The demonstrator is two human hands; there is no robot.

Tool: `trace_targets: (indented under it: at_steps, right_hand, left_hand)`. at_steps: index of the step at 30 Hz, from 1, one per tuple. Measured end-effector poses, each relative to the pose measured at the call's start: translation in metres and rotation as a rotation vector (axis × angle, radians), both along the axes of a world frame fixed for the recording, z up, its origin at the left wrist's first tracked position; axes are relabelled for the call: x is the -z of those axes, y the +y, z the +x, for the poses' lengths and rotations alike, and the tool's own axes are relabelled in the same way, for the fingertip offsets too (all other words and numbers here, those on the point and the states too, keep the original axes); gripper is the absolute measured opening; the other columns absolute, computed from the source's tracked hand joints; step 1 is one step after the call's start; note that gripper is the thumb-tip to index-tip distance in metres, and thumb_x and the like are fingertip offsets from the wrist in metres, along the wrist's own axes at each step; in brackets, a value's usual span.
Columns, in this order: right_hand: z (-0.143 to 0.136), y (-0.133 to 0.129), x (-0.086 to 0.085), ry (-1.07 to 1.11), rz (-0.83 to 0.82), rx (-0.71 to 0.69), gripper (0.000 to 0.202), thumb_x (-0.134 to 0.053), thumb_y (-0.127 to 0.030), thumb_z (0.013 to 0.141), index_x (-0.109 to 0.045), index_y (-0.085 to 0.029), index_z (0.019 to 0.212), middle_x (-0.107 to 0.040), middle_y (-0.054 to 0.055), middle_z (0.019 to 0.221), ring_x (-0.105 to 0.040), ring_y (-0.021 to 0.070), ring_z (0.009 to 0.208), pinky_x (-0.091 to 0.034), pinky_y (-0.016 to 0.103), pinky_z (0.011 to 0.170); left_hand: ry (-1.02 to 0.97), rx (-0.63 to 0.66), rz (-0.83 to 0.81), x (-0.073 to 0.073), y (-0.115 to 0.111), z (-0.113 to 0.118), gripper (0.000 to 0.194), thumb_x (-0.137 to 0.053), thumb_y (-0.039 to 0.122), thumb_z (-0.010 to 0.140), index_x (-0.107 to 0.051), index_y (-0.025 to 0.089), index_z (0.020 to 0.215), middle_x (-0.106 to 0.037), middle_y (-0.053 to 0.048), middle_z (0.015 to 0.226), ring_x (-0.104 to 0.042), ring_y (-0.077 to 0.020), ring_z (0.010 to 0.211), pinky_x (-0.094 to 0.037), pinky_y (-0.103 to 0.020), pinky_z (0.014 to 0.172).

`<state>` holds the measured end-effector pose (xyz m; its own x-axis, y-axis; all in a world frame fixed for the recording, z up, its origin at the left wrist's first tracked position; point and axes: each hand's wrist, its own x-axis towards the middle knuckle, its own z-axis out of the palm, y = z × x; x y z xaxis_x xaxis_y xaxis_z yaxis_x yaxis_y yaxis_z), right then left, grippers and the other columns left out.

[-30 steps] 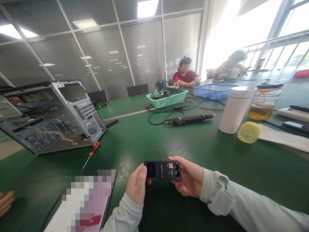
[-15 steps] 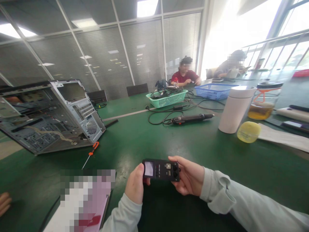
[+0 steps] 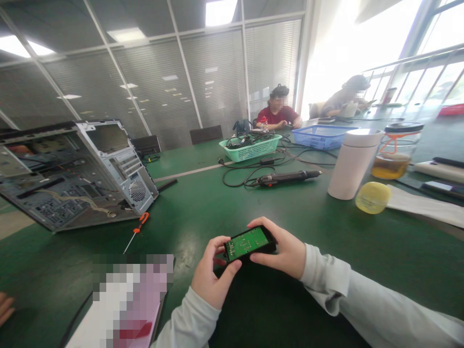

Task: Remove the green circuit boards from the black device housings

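Observation:
Between my two hands is a small black electronic device [image 3: 248, 243], held above the green table [image 3: 195, 203]. Its open side faces up and shows a green circuit board set in the black casing. My left hand [image 3: 214, 270] grips the left end, thumb along the near edge and fingers at the far side. The right end sits in my right hand [image 3: 281, 247], pinched between thumb and fingers. The device's underside is hidden. An orange-handled screwdriver [image 3: 137, 230] lies to the left of my hands, its shaft pointing toward me.
An open computer case [image 3: 141, 191] stands at left. Behind my hands lies a corded electric screwdriver [image 3: 290, 178]. Beyond are a green basket [image 3: 252, 151] with cables and a blue basket [image 3: 319, 137]. A white tumbler [image 3: 353, 166] stands right. Another person's hand [image 3: 5, 308] shows at far left.
The device has been turned over: its face with screen and ports showed before, and now the green circuit board does. Both hands have shifted their grip and tilted it.

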<state>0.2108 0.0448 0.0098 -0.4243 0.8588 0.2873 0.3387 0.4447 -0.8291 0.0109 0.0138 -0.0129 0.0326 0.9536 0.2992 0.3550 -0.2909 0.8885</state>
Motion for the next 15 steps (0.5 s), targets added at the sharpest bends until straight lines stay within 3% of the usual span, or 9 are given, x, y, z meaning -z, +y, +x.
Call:
trace_targets:
  at_steps: [5, 12, 15]
  right_hand:
    - [0.005, -0.001, -0.015, -0.387, 0.172, -0.013, 0.039, -0.075, -0.028, 0.070, -0.053, -0.018, 0.101, -0.056, 0.005, 0.099, -0.051, 0.0211, 0.093, -0.041, 0.033, 0.080]
    - [0.003, -0.005, -0.015, -0.488, 0.293, -0.034, 0.037, -0.072, -0.026, 0.073, -0.052, -0.018, 0.103, -0.054, 0.005, 0.100, -0.052, 0.0202, 0.090, -0.042, 0.031, 0.077]
    - [0.006, -0.001, -0.012, -0.433, 0.239, -0.084, 0.044, -0.072, -0.041, 0.076, -0.051, -0.018, 0.106, -0.054, 0.005, 0.101, -0.054, 0.0194, 0.089, -0.042, 0.029, 0.076]
  left_hand:
    - [0.102, 0.049, 0.053, -0.004, -0.001, -0.001, 0.031, -0.061, 0.027, 0.073, -0.058, 0.023, 0.103, -0.064, -0.007, 0.115, -0.059, -0.0236, 0.104, -0.049, -0.035, 0.080]
    - [0.064, 0.035, -0.007, -0.003, 0.001, -0.002, 0.022, -0.061, 0.030, 0.073, -0.061, 0.021, 0.093, -0.066, -0.009, 0.112, -0.060, -0.0250, 0.104, -0.051, -0.035, 0.078]
    - [0.049, 0.017, -0.004, -0.005, 0.003, -0.002, 0.018, -0.060, 0.030, 0.073, -0.062, 0.020, 0.087, -0.067, -0.009, 0.106, -0.061, -0.0240, 0.100, -0.051, -0.033, 0.075]
